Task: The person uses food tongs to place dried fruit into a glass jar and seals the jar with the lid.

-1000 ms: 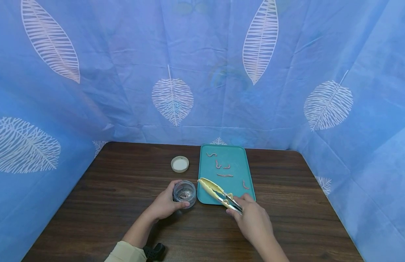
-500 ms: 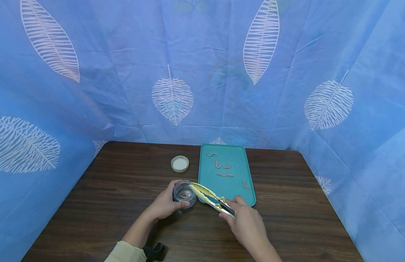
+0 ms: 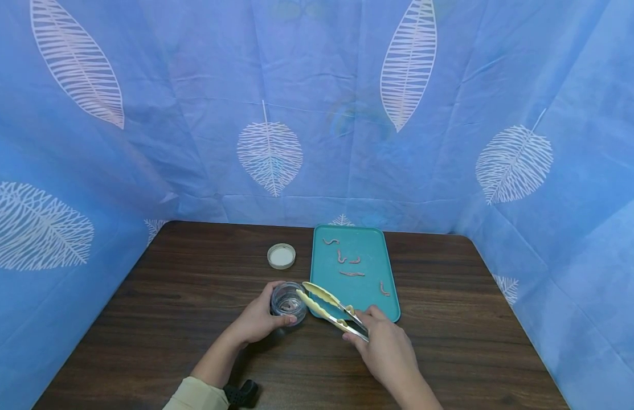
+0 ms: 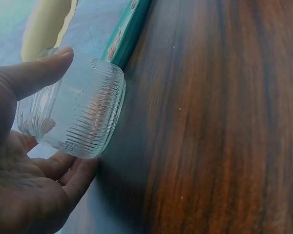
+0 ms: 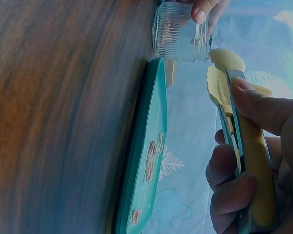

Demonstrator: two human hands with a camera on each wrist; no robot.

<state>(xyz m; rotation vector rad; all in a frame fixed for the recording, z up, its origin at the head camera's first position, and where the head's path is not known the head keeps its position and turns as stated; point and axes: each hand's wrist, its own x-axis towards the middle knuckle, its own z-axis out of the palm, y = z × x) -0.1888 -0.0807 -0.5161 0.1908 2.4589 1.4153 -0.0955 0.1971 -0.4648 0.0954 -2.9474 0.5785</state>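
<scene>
My left hand [image 3: 257,319] holds a clear ribbed glass jar [image 3: 287,304] upright on the table, thumb on the near side and fingers round the far side. A pinkish shape [image 4: 98,114] shows through the jar's lower wall in the left wrist view. With my right hand [image 3: 388,347] I grip a pair of tongs [image 3: 318,307] with pale yellow heads and metal arms. The heads are spread apart beside the jar's mouth, and nothing shows between them. Several pink worm-like pieces [image 3: 351,274] lie on a teal tray [image 3: 373,247] behind the tongs.
A round jar lid [image 3: 281,257], white inside, lies behind the jar and left of the tray. All of it stands on a dark wooden table [image 3: 158,319]. Blue cloth [image 3: 337,165] with white leaf prints hangs at the table's back and sides.
The tongs have moved left from over the tray to the jar's mouth, and their heads have since spread wider. The left hand and jar stay put. The pieces on the tray have not moved.
</scene>
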